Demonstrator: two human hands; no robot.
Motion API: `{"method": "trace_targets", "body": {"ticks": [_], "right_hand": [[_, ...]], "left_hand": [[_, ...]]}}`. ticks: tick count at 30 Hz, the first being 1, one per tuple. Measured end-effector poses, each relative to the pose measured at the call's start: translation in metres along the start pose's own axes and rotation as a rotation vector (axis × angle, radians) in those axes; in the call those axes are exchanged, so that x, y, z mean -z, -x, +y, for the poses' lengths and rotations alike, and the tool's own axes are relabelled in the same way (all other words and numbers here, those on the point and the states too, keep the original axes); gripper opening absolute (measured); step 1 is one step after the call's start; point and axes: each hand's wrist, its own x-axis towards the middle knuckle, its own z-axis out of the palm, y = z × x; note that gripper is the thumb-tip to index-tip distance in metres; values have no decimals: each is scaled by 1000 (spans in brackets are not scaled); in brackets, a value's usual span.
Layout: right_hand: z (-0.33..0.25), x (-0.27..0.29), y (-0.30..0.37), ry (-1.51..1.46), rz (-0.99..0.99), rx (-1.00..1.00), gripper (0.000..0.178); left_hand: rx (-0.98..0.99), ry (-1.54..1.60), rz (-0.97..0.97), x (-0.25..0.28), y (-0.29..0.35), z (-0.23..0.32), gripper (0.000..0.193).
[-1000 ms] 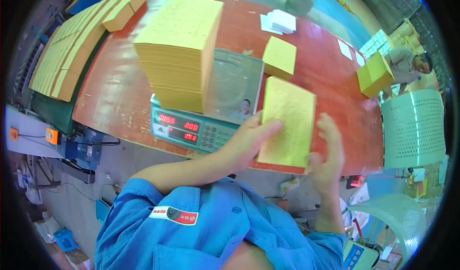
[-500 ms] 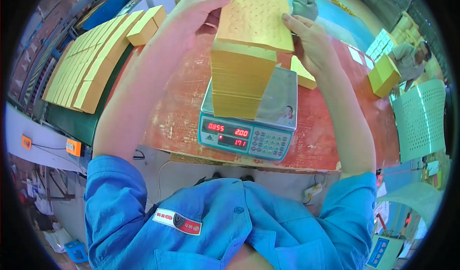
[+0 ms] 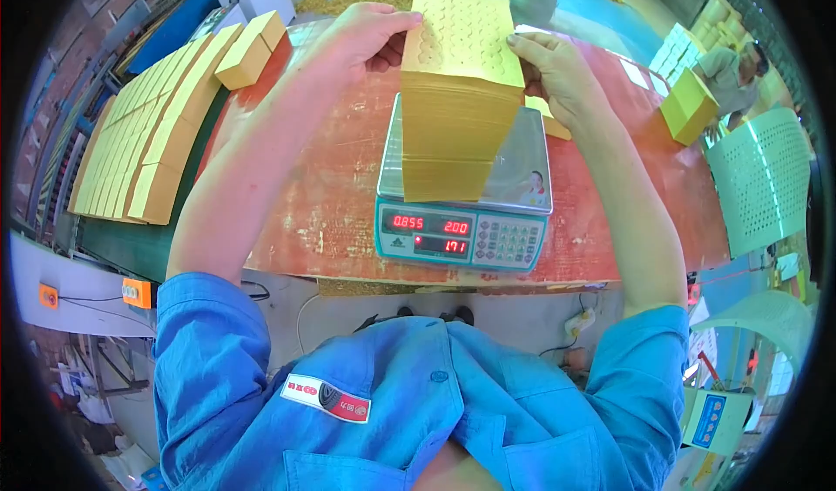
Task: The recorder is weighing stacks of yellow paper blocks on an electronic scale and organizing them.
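A tall stack of yellow paper sheets stands on the steel pan of a teal digital scale with lit red digits. The top sheet carries rows of stamped curved marks. My left hand is closed on the stack's upper left edge, thumb at the rim and fingers curled. At the opposite upper edge, my right hand grips the stack between thumb and fingers. Partly hidden behind my right wrist, another yellow paper block lies on the red table.
Rows of yellow paper blocks stand on a green surface at the left, with another block beside them. A yellow block sits at the table's right end, near another person. A perforated pale green chair back stands at the right.
The upper layer of sheets, tilted and out of line before, now sits nearly flush on the stack. Both hands have come slightly lower with it. The scale appears shifted by the head's movement.
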Motion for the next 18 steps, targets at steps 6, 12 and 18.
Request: {"method": "trace_targets", "body": {"ticks": [6, 12, 18], "right_hand": [[5, 2, 2, 43, -6, 35, 27], [13, -1, 12, 105, 80, 120, 31], [24, 35, 22, 85, 278, 124, 35]], "left_hand": [[-40, -12, 52, -5, 1, -7, 26], [-161, -237, 124, -14, 14, -17, 33], [-119, -63, 337, 43, 27, -74, 63]]}}
